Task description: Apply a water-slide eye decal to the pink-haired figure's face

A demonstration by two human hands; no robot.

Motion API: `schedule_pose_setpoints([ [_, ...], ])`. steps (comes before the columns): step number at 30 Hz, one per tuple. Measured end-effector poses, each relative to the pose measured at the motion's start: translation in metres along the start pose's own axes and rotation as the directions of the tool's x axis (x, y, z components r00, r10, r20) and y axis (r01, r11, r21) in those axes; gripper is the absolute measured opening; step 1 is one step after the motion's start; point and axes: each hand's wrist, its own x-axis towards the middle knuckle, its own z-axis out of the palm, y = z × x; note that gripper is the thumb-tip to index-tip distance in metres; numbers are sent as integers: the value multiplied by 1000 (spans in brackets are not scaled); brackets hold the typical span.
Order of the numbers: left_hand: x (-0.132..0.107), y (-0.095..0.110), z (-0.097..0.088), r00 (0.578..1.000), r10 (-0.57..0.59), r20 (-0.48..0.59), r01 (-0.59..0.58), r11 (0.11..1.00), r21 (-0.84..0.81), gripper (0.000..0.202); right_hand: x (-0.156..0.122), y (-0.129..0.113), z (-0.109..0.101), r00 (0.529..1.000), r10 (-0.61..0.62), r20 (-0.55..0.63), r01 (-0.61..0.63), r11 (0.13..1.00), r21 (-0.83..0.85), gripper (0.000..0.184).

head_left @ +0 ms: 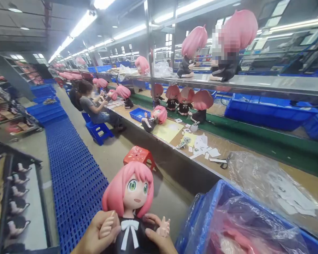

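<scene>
Between both hands (100, 234), pink-haired doll (134, 201)

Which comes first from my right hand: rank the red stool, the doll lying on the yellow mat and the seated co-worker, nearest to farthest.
From the right hand, in the head view:
1. Red stool, on the floor just ahead, beside the workbench.
2. Doll lying on the yellow mat, up on the workbench, farther along.
3. Seated co-worker, on a blue stool down the line to the left.

The doll (132, 208) is cut off below the chest by the bottom edge — so are both wrists. The left hand (96, 234) covers its arm; the right hand (159, 240) shows only in part. The bin (201, 215) contents blur behind plastic film (254, 225).
</scene>
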Motion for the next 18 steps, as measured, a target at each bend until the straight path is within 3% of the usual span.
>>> schedule_pose_setpoints([
  [5, 112, -27, -21, 950, 150, 273, -139, 989, -59, 43, 40, 7, 9, 970, -118, -214, 92, 988, -126, 40],
  [8, 170, -36, -24, 921, 197, 335, -169, 979, -112, 43, 62, 2, 8, 916, -176, -361, 93, 967, -237, 34],
  [13, 263, -44, -17, 961, 172, 216, -141, 978, -153, 51, 140, -15, -9, 821, -303, -483, 107, 914, -391, 34],
  [18, 397, -39, 2, 987, 149, 60, -135, 973, -188, 54, 277, -56, -63, 789, -406, -462, 152, 857, -493, 32],
])
